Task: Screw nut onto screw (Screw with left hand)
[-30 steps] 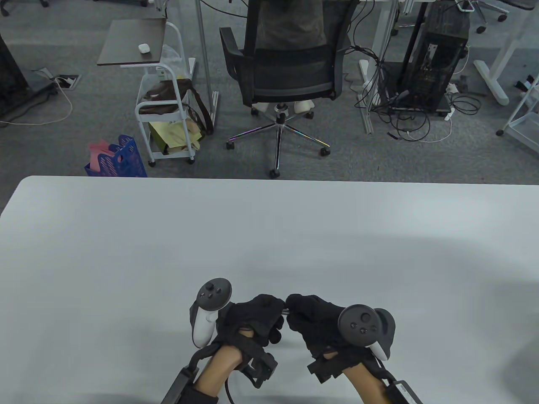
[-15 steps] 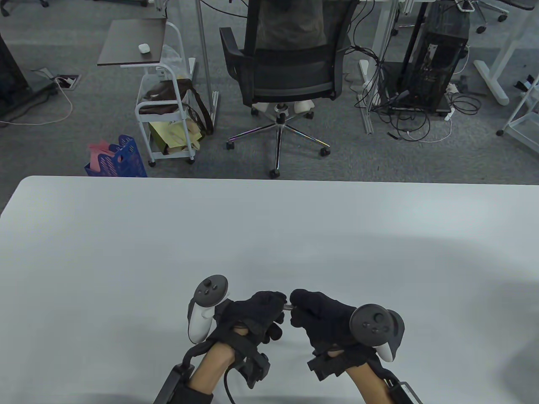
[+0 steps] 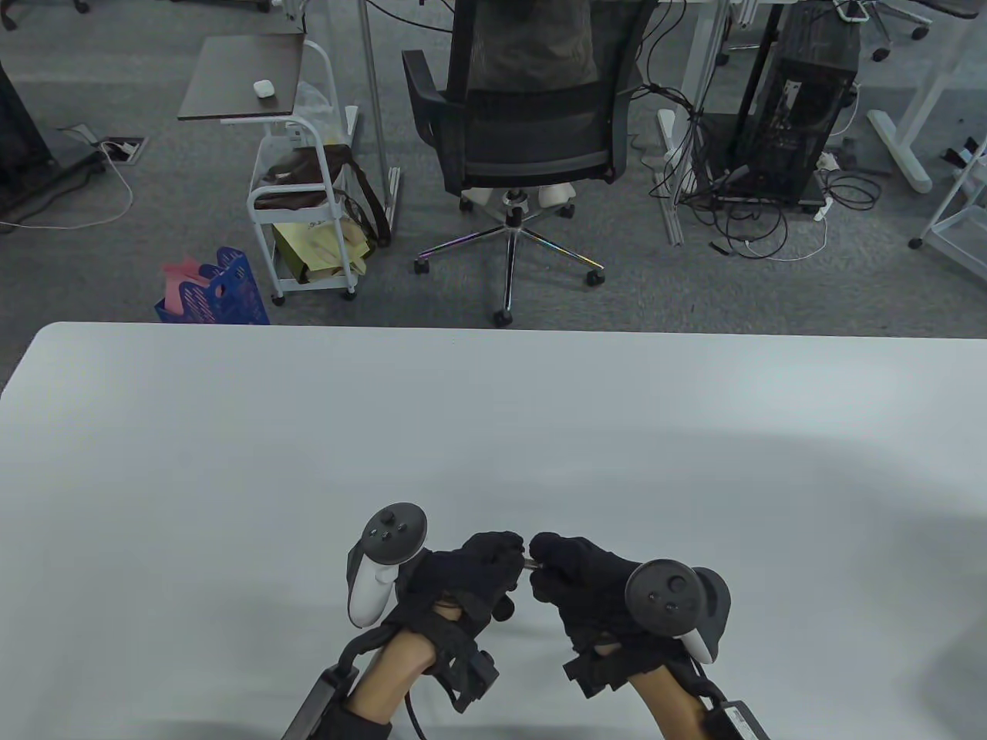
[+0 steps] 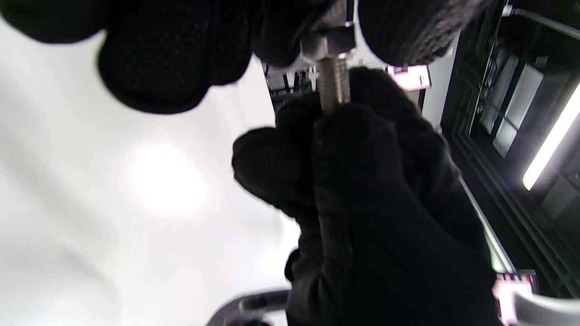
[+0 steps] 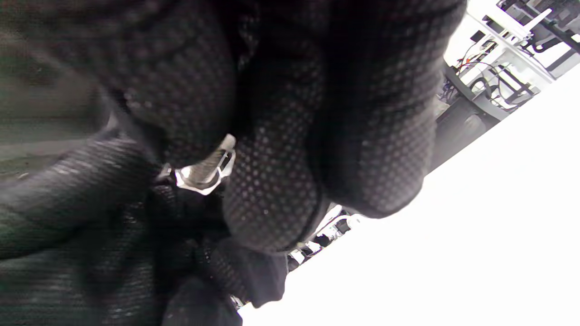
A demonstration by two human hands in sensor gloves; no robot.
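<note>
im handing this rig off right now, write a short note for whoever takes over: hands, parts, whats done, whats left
Left hand: fingertips pinch the nut, held above the table.
Right hand: grips the screw, its threaded shank pointing at the left hand.
Parts: the nut sits on the screw's thread between the two hands, near the table's front edge. A stretch of bare thread shows between the nut and the right hand's fingers.
Done: nut looks started on the thread.
Left: probably keep turning the nut with the left hand while the right holds the screw steady. How far it must still travel cannot be told.

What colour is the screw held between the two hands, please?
Silver, bare metal; the screw shows best in the left wrist view.
</note>
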